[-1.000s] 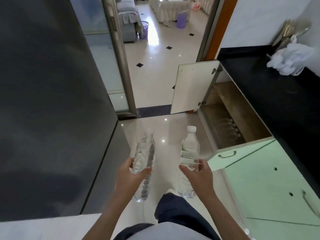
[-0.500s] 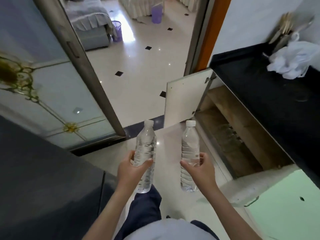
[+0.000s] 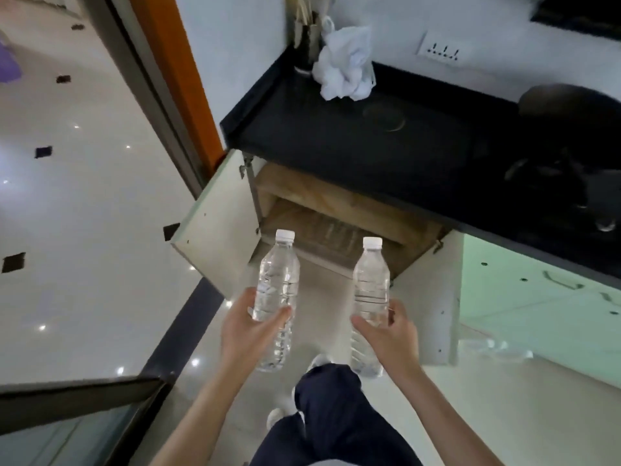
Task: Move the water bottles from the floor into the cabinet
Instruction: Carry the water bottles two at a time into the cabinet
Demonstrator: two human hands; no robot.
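White plastic bag point(image 3: 346, 67) on black countertop point(image 3: 353, 142); wall socket point(image 3: 440, 50).

The left bottle point(image 3: 277, 290) and the right bottle point(image 3: 369, 287) are clear thin plastic with ribbed, shiny walls, and each has a white matt plastic cap point(image 3: 285, 234). The floor point(image 3: 84, 230) is glossy pale tile that mirrors points of light, with small black insets. Inside the cabinet point(image 3: 336, 200) the walls are bare brown wood, grainy and dull. Its open doors point(image 3: 221, 227) are smooth, pale and flat in finish, hung on small metal hinges point(image 3: 242, 166). The bench point(image 3: 353, 142) above is black with a low sheen. At its far left lies a white bag point(image 3: 346, 65), thin and crinkled. The door frame point(image 3: 148, 95) at the left is grey metal beside an orange painted strip point(image 3: 174, 72). The trousers point(image 3: 336, 415) are dark blue matt cloth.
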